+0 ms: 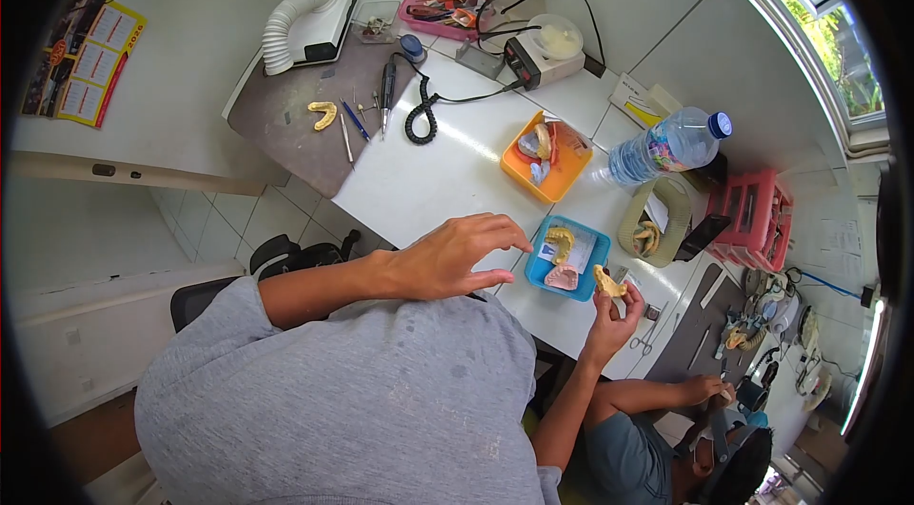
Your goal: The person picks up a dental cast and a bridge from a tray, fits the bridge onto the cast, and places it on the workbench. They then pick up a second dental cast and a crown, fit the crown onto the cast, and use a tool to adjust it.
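Observation:
My right hand pinches a yellowish dental cast at the right edge of a blue tray. Inside that tray a yellow horseshoe-shaped dental cast and a pink dental cast rest on a printed paper. My left hand hovers left of the tray, fingers apart and holding nothing. Behind the blue tray stands an orange tray with a cast and coloured pieces in it.
On the left are a handpiece, another yellow cast and a dust hose. A water bottle, green basket and red rack stand at right. Scissors lie nearby. A co-worker sits at the lower right.

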Demonstrator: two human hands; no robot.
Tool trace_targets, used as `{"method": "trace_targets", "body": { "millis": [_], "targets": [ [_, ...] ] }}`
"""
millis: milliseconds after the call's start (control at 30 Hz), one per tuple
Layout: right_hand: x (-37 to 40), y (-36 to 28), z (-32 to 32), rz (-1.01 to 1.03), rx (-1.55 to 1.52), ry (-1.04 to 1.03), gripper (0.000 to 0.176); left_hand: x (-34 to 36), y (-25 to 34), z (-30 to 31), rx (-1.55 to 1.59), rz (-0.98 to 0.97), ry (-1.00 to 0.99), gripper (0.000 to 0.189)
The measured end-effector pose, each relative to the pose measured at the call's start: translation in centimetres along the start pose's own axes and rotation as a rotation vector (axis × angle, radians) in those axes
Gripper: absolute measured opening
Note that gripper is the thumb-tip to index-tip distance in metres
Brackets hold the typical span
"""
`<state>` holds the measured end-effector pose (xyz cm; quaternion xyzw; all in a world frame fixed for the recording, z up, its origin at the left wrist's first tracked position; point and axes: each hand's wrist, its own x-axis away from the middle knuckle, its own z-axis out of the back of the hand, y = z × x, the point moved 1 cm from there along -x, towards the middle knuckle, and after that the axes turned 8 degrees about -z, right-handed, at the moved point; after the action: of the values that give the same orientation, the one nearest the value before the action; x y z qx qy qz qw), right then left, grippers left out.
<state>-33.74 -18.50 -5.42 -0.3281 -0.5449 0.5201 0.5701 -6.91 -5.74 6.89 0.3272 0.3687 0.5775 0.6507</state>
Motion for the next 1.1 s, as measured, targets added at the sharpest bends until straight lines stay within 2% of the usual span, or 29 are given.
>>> {"method": "trace_targets", "body": {
  "millis": [67, 133, 200, 267, 300, 433, 600, 667, 733, 800, 833, 867, 900, 933, 967, 1000, 1033, 1067, 1100],
  "targets": [
    [-0.9, 0.1, -1.0, 0.041, 0.035, 0.033, 0.035, 0.2, -0.1, 0.1, -0.001, 0.019, -0.005, 0.040],
    [-1.4, -0.6, -2.2, 0.129, 0.445, 0.065, 0.032, 0.4, -0.4, -0.3, -0.028, -0.029, 0.002, 0.039],
    [-1.8, -0.7, -3.1, 0.152, 0.533, 0.067, 0.031, 0.6, -0.5, -0.6, -0.029, -0.033, -0.007, 0.039],
    [-2.4, 0.7, -3.7, 0.304, 0.818, 0.079, 0.033, 0.8, -0.6, -1.0, -0.028, -0.035, -0.016, 0.039],
    [-2.5, 1.2, -4.1, 0.348, 0.844, 0.103, 0.034, 0.9, -0.7, -1.2, -0.032, -0.045, -0.016, 0.038],
    [-2.7, 1.8, -5.0, 0.249, 1.037, 0.089, 0.033, 1.1, -0.4, -1.3, -0.046, -0.022, -0.058, 0.038],
    [-2.3, 0.8, -4.2, 0.251, 1.087, 0.100, 0.031, 1.2, -0.5, -0.9, -0.060, -0.050, -0.048, 0.036],
    [-1.8, -1.0, -3.6, 0.258, 0.980, 0.087, 0.030, 1.4, -0.3, 1.0, -0.101, -0.054, -0.004, 0.035],
    [-1.0, -5.4, -2.1, 0.350, 0.760, 0.051, 0.025, 1.8, 1.6, 5.6, -0.057, -0.096, 0.252, 0.033],
    [-0.1, -11.7, 0.0, 0.315, 0.455, -0.058, 0.024, 3.5, 5.3, 11.5, -0.177, -0.227, 0.572, 0.031],
    [0.9, -15.8, 1.1, 0.495, 0.499, -0.022, 0.026, 4.6, 7.6, 13.5, -0.198, -0.369, 0.835, 0.031],
    [1.9, -19.8, 2.4, 0.629, 0.545, 0.038, 0.030, 6.2, 10.2, 15.9, -0.387, -0.544, 1.017, 0.029],
    [2.9, -22.9, 4.0, 0.773, 0.510, 0.105, 0.034, 8.4, 13.0, 18.4, -0.735, -0.730, 1.138, 0.034],
    [3.9, -26.0, 4.9, 0.923, 0.417, 0.125, 0.047, 11.0, 15.8, 19.5, -0.434, -1.116, 1.196, 0.038],
    [4.8, -30.0, 6.6, 1.028, 0.549, 0.090, 0.046, 13.4, 20.4, 20.0, -0.279, -1.295, 1.005, 0.039],
    [7.0, -33.7, 5.2, 1.254, 0.601, 0.050, 0.079, 14.2, 23.2, 19.7, -0.305, -1.347, 0.865, 0.039],
    [6.0, -37.0, 3.4, 1.759, 0.614, 0.234, 0.098, 13.8, 24.4, 19.1, -0.406, -1.302, 0.765, 0.039],
    [7.4, -39.8, 2.2, 1.849, 0.662, 0.004, 0.114, 13.3, 25.5, 18.8, -0.468, -1.259, 0.698, 0.039],
    [9.2, -41.2, 1.1, 1.837, 0.614, -0.078, 0.112, 13.0, 26.1, 18.6, -0.510, -1.213, 0.672, 0.040]
  ]
}}
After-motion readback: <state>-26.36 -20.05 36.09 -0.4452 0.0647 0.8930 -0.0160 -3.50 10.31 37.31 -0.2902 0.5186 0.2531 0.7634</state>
